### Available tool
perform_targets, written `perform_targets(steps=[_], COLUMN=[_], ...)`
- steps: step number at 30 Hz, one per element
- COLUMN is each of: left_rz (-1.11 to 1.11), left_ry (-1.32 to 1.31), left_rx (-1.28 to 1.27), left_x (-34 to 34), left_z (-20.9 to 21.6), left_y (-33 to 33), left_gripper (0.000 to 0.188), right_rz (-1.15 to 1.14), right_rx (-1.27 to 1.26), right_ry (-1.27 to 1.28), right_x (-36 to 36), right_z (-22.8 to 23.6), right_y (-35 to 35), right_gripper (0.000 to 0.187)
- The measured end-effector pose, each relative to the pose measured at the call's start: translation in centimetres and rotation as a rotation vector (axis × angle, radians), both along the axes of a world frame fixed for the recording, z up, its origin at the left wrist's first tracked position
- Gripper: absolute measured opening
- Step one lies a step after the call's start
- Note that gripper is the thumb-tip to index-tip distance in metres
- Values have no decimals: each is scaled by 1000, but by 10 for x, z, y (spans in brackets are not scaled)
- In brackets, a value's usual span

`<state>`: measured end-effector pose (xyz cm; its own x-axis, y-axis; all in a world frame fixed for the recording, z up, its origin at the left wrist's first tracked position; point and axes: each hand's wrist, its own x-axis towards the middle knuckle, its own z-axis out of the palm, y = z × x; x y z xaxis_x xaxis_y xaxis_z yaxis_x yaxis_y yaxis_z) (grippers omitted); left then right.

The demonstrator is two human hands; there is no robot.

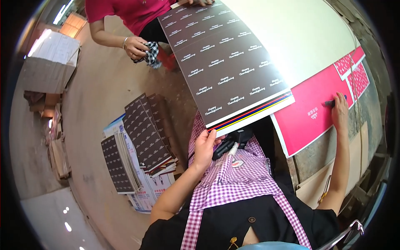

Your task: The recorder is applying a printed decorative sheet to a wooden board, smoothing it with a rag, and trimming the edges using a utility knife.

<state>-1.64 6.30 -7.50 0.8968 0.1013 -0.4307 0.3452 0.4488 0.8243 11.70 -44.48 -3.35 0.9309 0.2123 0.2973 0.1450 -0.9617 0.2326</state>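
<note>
My left hand pinches the near corner of a large dark printed sheet, thumb on top. Rows of white lettering cover the sheet, and red, blue, yellow and black stripes run along its near edge. Over at the right, my right hand is closed round a short dark pen-like tool; its exact kind is unclear. That hand rests on a bright pink printed sheet with a white border, which lies on the table, partly under a large pale sheet.
Across from me a person in a pink shirt holds a checked cloth, the other hand at the dark sheet's far edge. Stacks of dark printed sheets lie low on the left. Boxes stand farther left; a cord crosses the table.
</note>
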Motion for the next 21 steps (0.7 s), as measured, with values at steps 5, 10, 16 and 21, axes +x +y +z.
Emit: perform_targets(steps=[5,10,16,21], left_rz=[5,59,54,-34], left_ry=[40,63,116,-14], left_rx=[-7,-7,-37,29], left_x=[-4,-6,-7,-9], left_z=[0,8,3,-3], left_y=[1,-6,-1,3], left_gripper=[25,27,29,32], right_rz=[60,292,498,782], right_rx=[389,637,642,460], right_ry=[42,43,534,644], right_x=[-10,-28,-42,-42], right_z=[7,51,74,71], right_y=[-4,91,217,287], right_gripper=[46,43,46,29])
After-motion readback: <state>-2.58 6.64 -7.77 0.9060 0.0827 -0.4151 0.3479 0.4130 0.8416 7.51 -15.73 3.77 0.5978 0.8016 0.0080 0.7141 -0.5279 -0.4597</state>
